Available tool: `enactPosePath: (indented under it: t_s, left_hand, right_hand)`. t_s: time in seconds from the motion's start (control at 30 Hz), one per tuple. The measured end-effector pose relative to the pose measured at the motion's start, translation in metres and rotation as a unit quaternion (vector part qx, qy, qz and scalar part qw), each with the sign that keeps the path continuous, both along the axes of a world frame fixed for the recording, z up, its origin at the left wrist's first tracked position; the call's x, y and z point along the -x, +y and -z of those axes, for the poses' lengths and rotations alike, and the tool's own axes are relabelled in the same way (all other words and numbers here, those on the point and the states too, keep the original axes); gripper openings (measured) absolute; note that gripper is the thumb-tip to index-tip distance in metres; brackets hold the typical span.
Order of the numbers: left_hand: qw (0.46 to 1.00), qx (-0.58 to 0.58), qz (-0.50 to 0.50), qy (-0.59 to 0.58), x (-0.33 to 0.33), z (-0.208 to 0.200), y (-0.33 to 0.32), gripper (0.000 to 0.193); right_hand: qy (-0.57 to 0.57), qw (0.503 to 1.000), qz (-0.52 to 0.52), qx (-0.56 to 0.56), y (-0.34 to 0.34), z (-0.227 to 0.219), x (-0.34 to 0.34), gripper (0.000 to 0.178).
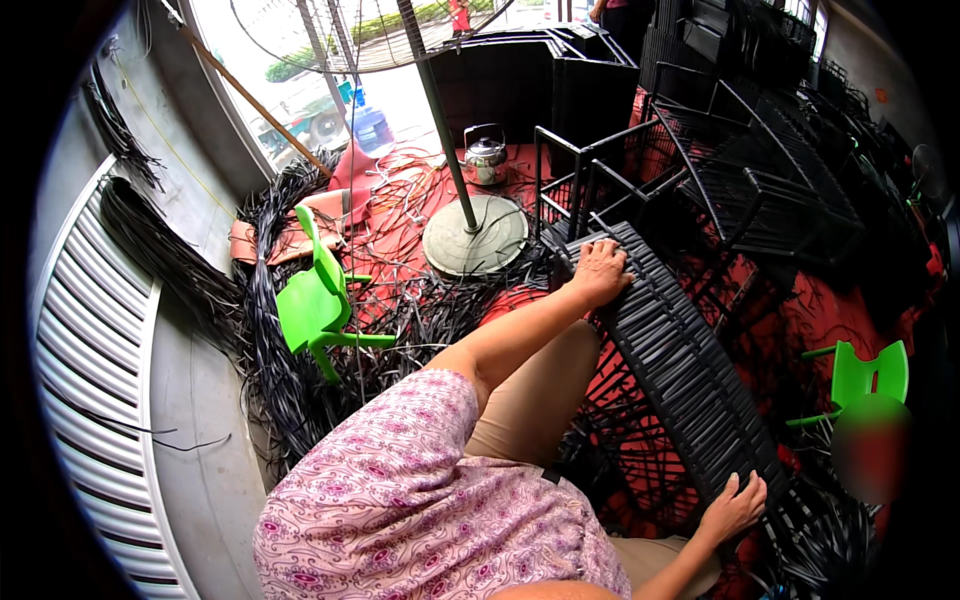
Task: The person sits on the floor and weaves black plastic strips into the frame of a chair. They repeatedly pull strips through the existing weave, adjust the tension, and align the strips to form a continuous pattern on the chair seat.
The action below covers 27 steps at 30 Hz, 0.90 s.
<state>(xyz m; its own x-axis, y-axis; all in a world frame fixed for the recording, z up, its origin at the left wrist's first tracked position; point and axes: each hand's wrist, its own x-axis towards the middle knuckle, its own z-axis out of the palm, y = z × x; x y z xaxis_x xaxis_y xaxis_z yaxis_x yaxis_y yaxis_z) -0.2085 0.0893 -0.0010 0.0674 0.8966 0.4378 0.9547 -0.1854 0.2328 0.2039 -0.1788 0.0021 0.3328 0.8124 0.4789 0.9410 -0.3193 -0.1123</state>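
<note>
A long black frame panel (680, 360), closely woven with dark flat strips, lies slantwise across my lap from upper left to lower right. My left hand (600, 272) is closed over its far upper end, with knuckles up and fingers bent onto the weave. At the near lower end, my right hand (735, 508) grips the edge, its fingers lying on the strips. The panel hides the undersides of both hands. Loose black strips (830, 540) bunch beside the right hand.
Black strips (420, 320) litter the red floor covering. Green plastic chairs stand left (318, 300) and right (870, 375). A pole rises from a round base (475, 235), near a metal kettle (486, 160). Black metal frames (600, 170) stack up behind; strip bundles (275, 290) hang at left.
</note>
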Motion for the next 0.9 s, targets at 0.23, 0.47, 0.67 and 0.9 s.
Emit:
enactPosePath:
  t_s: [0.23,0.47,0.67,0.9]
  left_hand:
    - [0.970,0.040,0.240,-0.020,-0.092,-0.017,-0.056,0.042]
    - [0.975,0.029,0.218,-0.021,-0.113,-0.013,-0.061,0.052]
    - [0.969,-0.005,0.243,-0.042,-0.111,0.001,-0.103,0.064]
    - [0.950,0.059,0.296,-0.080,-0.072,-0.015,-0.109,0.049]
  right_hand:
    - [0.010,1.000,0.013,0.013,0.001,-0.004,0.003,0.042]
    - [0.012,1.000,0.017,-0.004,0.002,-0.001,0.001,0.042]
    - [0.010,1.000,-0.012,-0.005,0.008,-0.001,0.004,0.042]
    - [-0.002,1.000,0.015,-0.002,0.006,0.004,0.000,0.043]
